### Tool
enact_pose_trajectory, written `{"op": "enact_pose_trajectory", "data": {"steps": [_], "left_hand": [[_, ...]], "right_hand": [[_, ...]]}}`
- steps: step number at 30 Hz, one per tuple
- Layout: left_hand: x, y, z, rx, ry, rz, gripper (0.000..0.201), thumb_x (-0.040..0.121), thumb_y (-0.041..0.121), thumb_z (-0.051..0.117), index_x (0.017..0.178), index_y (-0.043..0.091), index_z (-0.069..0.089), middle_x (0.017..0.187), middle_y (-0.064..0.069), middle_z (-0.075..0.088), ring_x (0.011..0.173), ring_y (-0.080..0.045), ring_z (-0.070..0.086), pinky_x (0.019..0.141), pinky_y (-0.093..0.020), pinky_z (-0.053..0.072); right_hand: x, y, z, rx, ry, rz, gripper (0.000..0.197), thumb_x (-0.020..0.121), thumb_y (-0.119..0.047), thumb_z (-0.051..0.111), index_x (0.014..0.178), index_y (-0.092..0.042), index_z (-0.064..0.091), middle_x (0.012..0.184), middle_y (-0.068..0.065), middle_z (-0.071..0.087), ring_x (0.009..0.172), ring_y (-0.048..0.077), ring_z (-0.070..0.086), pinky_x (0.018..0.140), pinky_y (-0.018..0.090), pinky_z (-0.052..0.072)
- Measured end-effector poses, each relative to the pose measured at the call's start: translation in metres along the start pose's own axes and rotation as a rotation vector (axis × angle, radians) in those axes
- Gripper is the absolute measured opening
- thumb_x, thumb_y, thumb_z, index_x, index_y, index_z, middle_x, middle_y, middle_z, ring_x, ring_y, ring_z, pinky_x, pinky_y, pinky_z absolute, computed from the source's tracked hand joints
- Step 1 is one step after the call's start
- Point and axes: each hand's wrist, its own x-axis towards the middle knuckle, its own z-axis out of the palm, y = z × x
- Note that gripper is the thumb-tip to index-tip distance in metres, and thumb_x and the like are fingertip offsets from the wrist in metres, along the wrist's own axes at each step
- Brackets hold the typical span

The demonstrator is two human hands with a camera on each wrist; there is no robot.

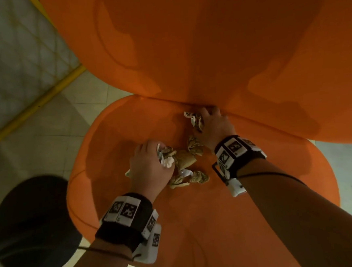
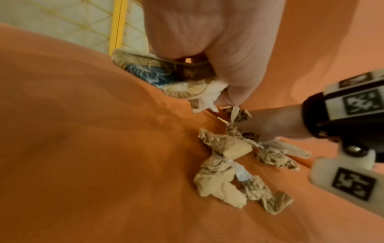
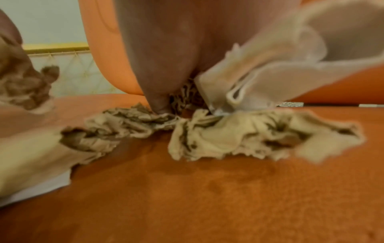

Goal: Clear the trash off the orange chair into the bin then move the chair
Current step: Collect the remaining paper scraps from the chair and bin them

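Nearest the camera, head view: both forearms reach down over the seat of the orange chair (image 1: 229, 213), each wrist wearing a black band with printed square markers.

Left hand (image 1: 150, 167): fingers curled tight around a bundle of crumpled paper (image 1: 166, 157), white and patterned scraps bulging out between the fingers. The left wrist view confirms it: the fist clamps a wad with a blue and tan floral print (image 2: 158, 77) just above the seat fabric.

Loose scraps (image 1: 186, 174): several tan crumpled pieces lie on the seat between the two hands, touching one another in a small heap. Seen again in the left wrist view (image 2: 226, 166) and in the right wrist view (image 3: 239, 136), where they sit just in front of the palm.

Right hand (image 1: 212, 124): farther back, at the seam where the seat meets the backrest. Fingers bent around a patterned wad of paper (image 1: 195, 119); in the right wrist view pale paper folds (image 3: 270, 69) are pressed against the palm, blurred.

To the left, on the tiled floor (image 1: 50, 126), stands a dark round object (image 1: 32, 224); what it is cannot be told.

Farthest: the chair's broad backrest fills the top of the head view, and a yellow-framed mesh panel (image 1: 17, 57) stands at upper left.
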Motion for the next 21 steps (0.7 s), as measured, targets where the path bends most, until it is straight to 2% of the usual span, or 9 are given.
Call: {"op": "enact_pose_trajectory", "data": {"steps": [2,4,6,8,10,11,13,17,21], "left_hand": [[-0.004,0.006,-0.003,-0.017,0.03,0.045,0.042,0.053,0.015,0.084,0.088,0.011,0.059,0.081,-0.006,0.063,0.076,-0.029,0.059,0.061,-0.037,0.044],[-0.008,0.015,0.001,0.008,-0.042,0.063,0.048,0.054,0.026,0.086,0.09,0.015,0.057,0.088,-0.002,0.062,0.083,-0.025,0.058,0.063,-0.033,0.041],[-0.012,0.022,0.012,0.091,-0.188,0.076,0.05,0.059,0.04,0.083,0.095,0.019,0.054,0.104,0.0,0.059,0.098,-0.023,0.054,0.071,-0.033,0.04],[-0.015,0.025,0.025,0.182,-0.348,0.102,0.056,0.064,0.052,0.075,0.103,0.02,0.051,0.131,-0.002,0.049,0.123,-0.028,0.044,0.09,-0.045,0.043],[-0.019,0.024,0.033,0.264,-0.533,0.124,0.066,0.072,0.059,0.066,0.12,0.02,0.044,0.151,-0.003,0.03,0.143,-0.03,0.019,0.111,-0.058,0.023],[-0.02,0.022,0.036,0.285,-0.588,0.13,0.068,0.075,0.06,0.061,0.125,0.02,0.039,0.154,-0.001,0.024,0.146,-0.028,0.009,0.115,-0.059,0.012],[-0.023,0.021,0.037,0.31,-0.608,0.15,0.066,0.08,0.059,0.057,0.129,0.021,0.033,0.153,0.003,0.023,0.147,-0.025,0.001,0.115,-0.059,0.005],[-0.03,0.024,0.042,0.325,-0.562,0.167,0.062,0.077,0.053,0.062,0.125,0.02,0.038,0.15,0.003,0.028,0.145,-0.026,0.01,0.114,-0.059,0.011],[-0.039,0.02,0.05,0.305,-0.407,0.212,0.071,0.062,0.071,0.062,0.108,0.019,0.047,0.126,-0.002,0.058,0.125,-0.029,0.048,0.096,-0.058,0.042]], "right_hand": [[-0.002,0.0,0.0,0.03,-0.004,0.012,0.057,0.088,-0.045,0.052,0.138,-0.028,0.029,0.135,0.012,0.037,0.118,0.041,0.045,0.087,0.047,0.049],[-0.006,0.003,-0.001,0.053,-0.007,0.016,0.055,0.089,-0.044,0.051,0.137,-0.026,0.03,0.134,0.012,0.039,0.118,0.04,0.046,0.087,0.047,0.048],[-0.014,0.007,-0.004,0.092,0.03,0.024,0.053,0.089,-0.044,0.051,0.134,-0.023,0.033,0.131,0.013,0.042,0.115,0.04,0.048,0.083,0.046,0.049],[-0.025,0.01,-0.006,0.155,0.117,0.018,0.052,0.088,-0.047,0.052,0.13,-0.023,0.036,0.124,0.011,0.044,0.109,0.038,0.051,0.077,0.044,0.051],[-0.039,0.011,-0.003,0.187,0.169,0.004,0.052,0.086,-0.049,0.053,0.129,-0.025,0.037,0.12,0.008,0.044,0.106,0.036,0.052,0.075,0.042,0.052],[-0.046,0.01,0.0,0.182,0.166,0.005,0.053,0.086,-0.049,0.054,0.13,-0.026,0.037,0.12,0.008,0.044,0.107,0.035,0.051,0.077,0.044,0.052],[-0.057,0.009,0.012,0.144,0.136,0.032,0.058,0.085,-0.052,0.053,0.133,-0.027,0.034,0.122,0.008,0.042,0.109,0.035,0.048,0.082,0.049,0.051],[-0.064,0.009,0.035,0.033,0.106,0.089,0.069,0.085,-0.064,0.043,0.138,-0.023,0.029,0.129,0.009,0.039,0.114,0.033,0.044,0.083,0.053,0.049],[-0.058,0.01,0.037,0.039,0.122,0.087,0.076,0.082,-0.072,0.04,0.139,-0.023,0.027,0.13,0.01,0.038,0.114,0.033,0.043,0.082,0.052,0.05]]}}
